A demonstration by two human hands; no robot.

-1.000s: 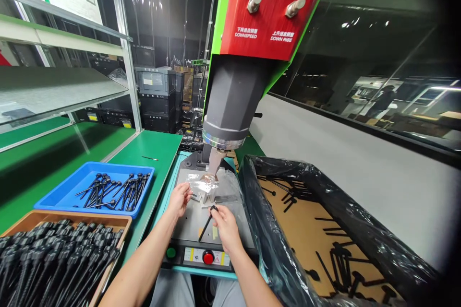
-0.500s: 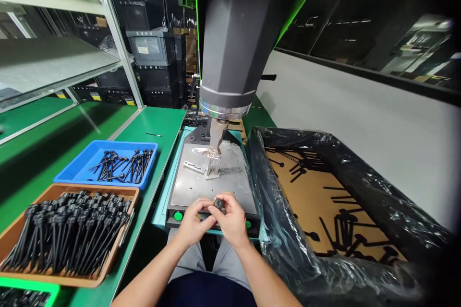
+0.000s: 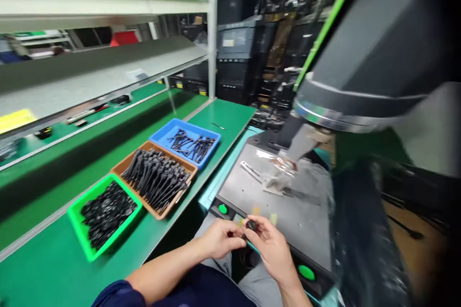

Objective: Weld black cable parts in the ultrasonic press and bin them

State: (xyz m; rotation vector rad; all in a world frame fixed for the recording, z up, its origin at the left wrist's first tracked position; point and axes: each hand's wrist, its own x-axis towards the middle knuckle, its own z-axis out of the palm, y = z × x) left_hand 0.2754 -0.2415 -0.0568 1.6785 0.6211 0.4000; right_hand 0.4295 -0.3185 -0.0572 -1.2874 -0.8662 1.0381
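Note:
A small black round cap (image 3: 251, 225) sits between the fingertips of both hands, just over the front edge of the metal machine plate. My right hand (image 3: 271, 245) is closed, pinching the cap between thumb and fingers. From the other side my left hand (image 3: 221, 240) has its thumb and fingers brought together against the cap; its exact grip is partly hidden. Beyond the hands, a metal fixture (image 3: 277, 182) rests on the plate (image 3: 248, 192), beneath the machine's horn (image 3: 304, 141).
To the left, a green bin (image 3: 77, 223) holds black round parts. A brown tray (image 3: 158, 213) and a blue tray (image 3: 212, 153) hold black stemmed parts. Green buttons (image 3: 223, 208) flank the plate's front. A plastic-lined box (image 3: 370, 230) stands at right; the machine head (image 3: 363, 72) overhangs.
The view has swung left, bringing the whole green bin into sight and shifting the machine rightward. Both hands stay together at the cap over the plate's front edge.

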